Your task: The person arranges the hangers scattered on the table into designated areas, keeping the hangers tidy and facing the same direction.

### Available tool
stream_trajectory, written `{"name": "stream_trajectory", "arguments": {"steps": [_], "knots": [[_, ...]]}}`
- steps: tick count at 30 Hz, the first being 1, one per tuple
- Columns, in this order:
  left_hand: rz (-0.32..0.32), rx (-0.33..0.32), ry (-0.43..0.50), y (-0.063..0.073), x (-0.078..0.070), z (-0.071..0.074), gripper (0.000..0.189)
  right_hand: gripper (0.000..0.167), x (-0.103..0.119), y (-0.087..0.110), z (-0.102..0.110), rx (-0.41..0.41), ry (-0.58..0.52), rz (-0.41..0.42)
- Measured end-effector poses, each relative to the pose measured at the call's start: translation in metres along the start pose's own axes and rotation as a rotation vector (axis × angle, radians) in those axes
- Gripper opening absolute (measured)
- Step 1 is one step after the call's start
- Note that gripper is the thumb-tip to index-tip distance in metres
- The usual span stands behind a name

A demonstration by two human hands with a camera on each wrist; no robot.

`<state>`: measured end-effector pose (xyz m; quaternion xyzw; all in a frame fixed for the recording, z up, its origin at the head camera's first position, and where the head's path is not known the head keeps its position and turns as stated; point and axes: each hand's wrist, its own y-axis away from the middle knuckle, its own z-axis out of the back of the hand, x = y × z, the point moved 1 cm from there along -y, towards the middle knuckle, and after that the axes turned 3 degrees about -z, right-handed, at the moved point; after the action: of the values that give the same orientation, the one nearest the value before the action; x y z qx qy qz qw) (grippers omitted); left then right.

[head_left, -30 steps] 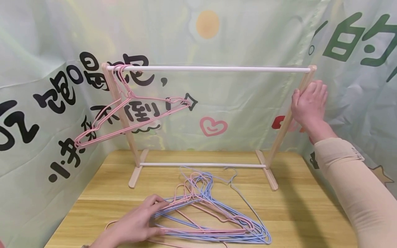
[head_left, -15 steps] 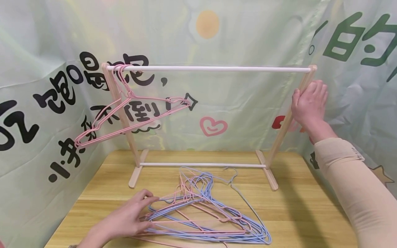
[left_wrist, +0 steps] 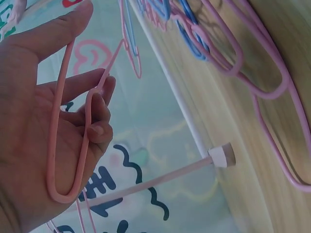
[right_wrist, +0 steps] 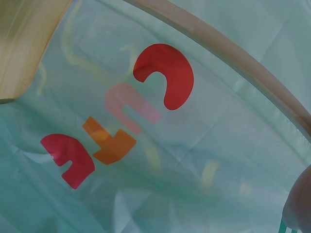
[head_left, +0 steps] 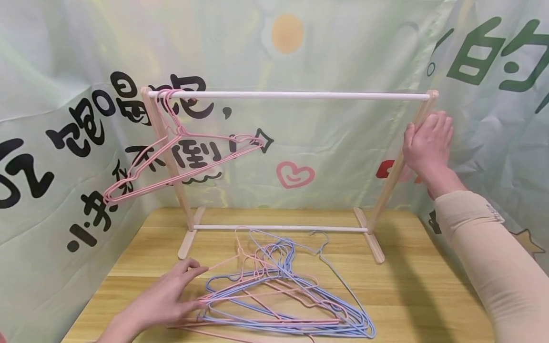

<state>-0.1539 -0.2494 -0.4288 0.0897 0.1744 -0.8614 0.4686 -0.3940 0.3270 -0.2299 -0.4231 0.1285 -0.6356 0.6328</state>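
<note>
My left hand [head_left: 165, 295] holds a pink wire hanger [left_wrist: 52, 145] by its left end, thumb on one bar and fingers against the other. That hanger's hook reaches up toward the rack's lower rail, in front of it. Beneath and to the right lies a heap of blue hangers [head_left: 286, 257] mixed with pink hangers [head_left: 300, 321]. My right hand [head_left: 429, 143] grips the right post [head_left: 389, 190] of the wooden rack, near its top. In the right wrist view only a fingertip [right_wrist: 297, 204] shows at the edge. A few pink hangers [head_left: 182, 132] hang at the rack's left end.
The rack has a white top rail [head_left: 291, 95] and a white lower rail [head_left: 279, 227]. Its feet stand on a wooden table [head_left: 128, 286]. Printed cloth [head_left: 351, 143] closes off the back and sides. One blue hanger [head_left: 339, 274] sticks out right of the heap.
My left hand has drawn back left from the heap, and one pink hanger has come up with it, its hook now apart from the other hooks. The right hand stays put.
</note>
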Motion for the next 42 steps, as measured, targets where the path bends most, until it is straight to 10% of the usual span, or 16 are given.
{"name": "stream_trajectory", "arguments": {"steps": [18,42], "knots": [[0.027,-0.179,-0.153,0.011,0.006,0.013,0.077,0.043,0.001,-0.001,0.000,0.000,0.002,0.003],[-0.146,-0.343,-0.367,0.019,-0.003,0.038,0.087,0.042,0.000,0.002,0.001,-0.027,0.001,0.026]]}}
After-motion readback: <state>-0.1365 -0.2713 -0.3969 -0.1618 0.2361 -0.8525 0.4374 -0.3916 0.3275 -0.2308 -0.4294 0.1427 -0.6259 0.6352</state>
